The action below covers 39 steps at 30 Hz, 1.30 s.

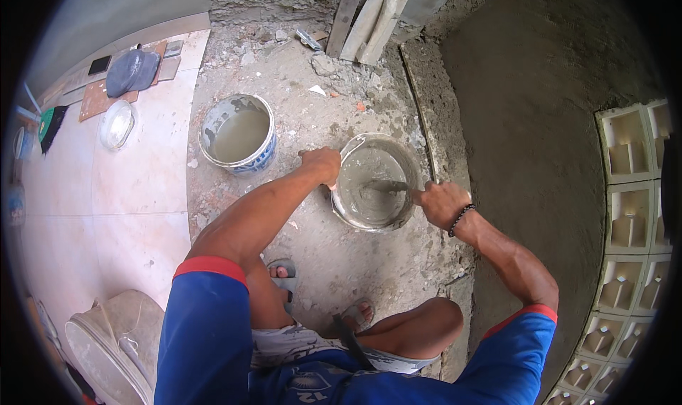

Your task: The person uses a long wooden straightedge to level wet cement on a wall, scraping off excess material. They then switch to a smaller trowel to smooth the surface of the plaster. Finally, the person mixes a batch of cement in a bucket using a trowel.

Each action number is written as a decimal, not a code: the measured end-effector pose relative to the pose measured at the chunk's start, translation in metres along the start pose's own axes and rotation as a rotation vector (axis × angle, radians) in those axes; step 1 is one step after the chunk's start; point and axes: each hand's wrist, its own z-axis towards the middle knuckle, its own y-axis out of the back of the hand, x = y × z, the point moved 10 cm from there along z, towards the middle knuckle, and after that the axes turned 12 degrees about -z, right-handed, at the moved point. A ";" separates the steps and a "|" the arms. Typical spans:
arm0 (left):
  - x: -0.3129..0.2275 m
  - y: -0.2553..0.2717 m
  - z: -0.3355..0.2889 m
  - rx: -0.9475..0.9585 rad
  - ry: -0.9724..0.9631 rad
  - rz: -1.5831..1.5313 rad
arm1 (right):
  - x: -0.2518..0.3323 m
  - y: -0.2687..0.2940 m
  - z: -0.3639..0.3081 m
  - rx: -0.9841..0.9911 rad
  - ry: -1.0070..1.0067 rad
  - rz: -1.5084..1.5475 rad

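A round bucket (408, 162) of wet grey mortar (366, 167) stands on the rough floor in front of me. My left hand (323, 165) is closed on the bucket's left rim, its fingers partly hidden. At the right side, my right hand (442, 200) grips a trowel (389, 185), whose handle is mostly covered by the fingers. The trowel's blade reaches over the bucket and dips into the mortar, so its tip is hidden.
A white-and-blue bucket (257, 161) holding greyish liquid stands to the left. Planks (376, 22) lean at the back. Pale tiles (142, 178) cover the left floor, with a small white tub (118, 125). A fresh-plastered wall (533, 121) and vent blocks (629, 213) rise at right.
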 end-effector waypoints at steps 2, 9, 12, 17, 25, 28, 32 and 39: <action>0.001 0.003 -0.004 -0.023 -0.003 0.011 | -0.022 0.021 0.006 -0.103 -0.056 -0.098; -0.010 0.006 -0.007 -0.035 -0.039 -0.004 | 0.000 -0.018 0.109 -0.217 -0.001 -0.330; -0.004 0.008 -0.009 -0.043 -0.006 0.010 | 0.045 -0.032 0.108 -0.141 0.080 -0.285; -0.004 0.001 -0.002 -0.014 -0.033 -0.043 | 0.044 -0.049 0.076 -0.068 0.216 -0.189; 0.008 -0.002 -0.002 0.010 0.009 -0.034 | -0.023 0.055 0.030 -0.238 0.050 -0.219; 0.003 0.004 -0.001 0.000 0.007 0.007 | -0.046 0.025 0.055 -0.219 -0.161 -0.220; 0.001 0.004 0.005 -0.001 -0.010 -0.032 | -0.019 -0.056 0.096 0.026 -0.112 -0.070; -0.005 0.001 0.003 -0.009 0.012 -0.020 | -0.013 -0.083 0.086 0.305 0.046 0.117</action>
